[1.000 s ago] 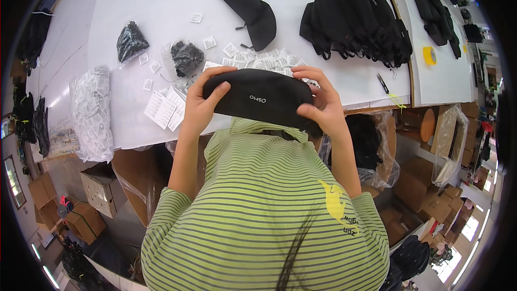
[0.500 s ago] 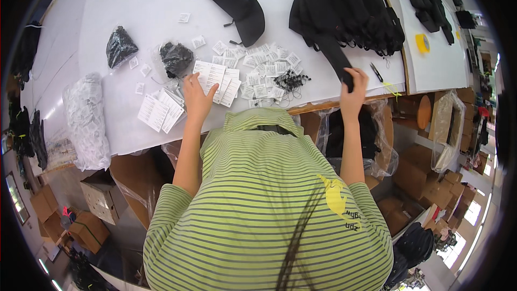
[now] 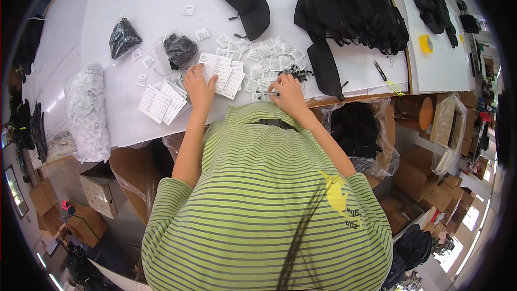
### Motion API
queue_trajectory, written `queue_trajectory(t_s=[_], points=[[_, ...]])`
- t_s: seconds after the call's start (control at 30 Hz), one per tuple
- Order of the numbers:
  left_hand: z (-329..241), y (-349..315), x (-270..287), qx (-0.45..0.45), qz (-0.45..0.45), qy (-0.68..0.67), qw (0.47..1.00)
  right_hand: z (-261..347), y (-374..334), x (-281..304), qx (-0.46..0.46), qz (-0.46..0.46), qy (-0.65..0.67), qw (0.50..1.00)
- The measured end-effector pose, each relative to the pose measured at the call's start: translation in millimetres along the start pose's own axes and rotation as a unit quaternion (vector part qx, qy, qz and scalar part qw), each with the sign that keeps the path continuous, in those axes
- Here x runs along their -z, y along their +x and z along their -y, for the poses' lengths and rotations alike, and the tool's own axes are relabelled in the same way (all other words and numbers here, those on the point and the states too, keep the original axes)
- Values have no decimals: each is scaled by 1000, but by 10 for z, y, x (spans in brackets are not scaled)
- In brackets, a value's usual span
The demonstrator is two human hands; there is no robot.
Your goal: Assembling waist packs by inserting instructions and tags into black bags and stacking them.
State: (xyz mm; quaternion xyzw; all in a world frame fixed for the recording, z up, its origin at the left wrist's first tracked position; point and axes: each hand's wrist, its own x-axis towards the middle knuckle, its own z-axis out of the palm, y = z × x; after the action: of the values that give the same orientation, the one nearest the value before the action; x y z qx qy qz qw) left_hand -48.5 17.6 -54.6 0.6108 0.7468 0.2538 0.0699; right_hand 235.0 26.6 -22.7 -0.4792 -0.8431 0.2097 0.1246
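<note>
My left hand [image 3: 200, 90] rests at the left edge of a fanned set of white printed cards [image 3: 222, 70], thumb and fingers apart. More printed cards [image 3: 161, 102] lie fanned beside its wrist. My right hand [image 3: 290, 95] is over the near table edge, fingertips pinched on what looks like a thin black tag string [image 3: 267, 96]. A tangle of black strings [image 3: 297, 72] lies just beyond it, partly behind the fingers. Small white labels [image 3: 264, 60] are scattered past both hands. A flat black fabric piece [image 3: 325, 70] lies to the right, reaching the table edge.
Black fabric bags [image 3: 350, 8] are piled at the far right, and a single black one [image 3: 245, 5] lies mid-table. Plastic bags of black parts [image 3: 180, 51] and a long bag of white labels [image 3: 86, 113] stand left. Thread snips [image 3: 380, 70] and yellow tape [image 3: 425, 44] are right.
My right hand has let go of the black fabric piece and moved left to the strings and labels. That piece now lies flat at the table edge. My left hand stays by the cards.
</note>
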Motion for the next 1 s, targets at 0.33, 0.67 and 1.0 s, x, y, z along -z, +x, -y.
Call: queue_trajectory(t_s=[0.33, 0.67, 1.0], points=[[-161, 148, 262, 100, 118, -101, 983, -8, 73, 151, 0, -13, 21, 1000], [-475, 169, 504, 159, 153, -403, 888, 223, 155, 593, -101, -127, 181, 970], [-912, 132, 713, 160, 213, -428, 864, -30, 351, 462, -208, -220, 187, 934]])
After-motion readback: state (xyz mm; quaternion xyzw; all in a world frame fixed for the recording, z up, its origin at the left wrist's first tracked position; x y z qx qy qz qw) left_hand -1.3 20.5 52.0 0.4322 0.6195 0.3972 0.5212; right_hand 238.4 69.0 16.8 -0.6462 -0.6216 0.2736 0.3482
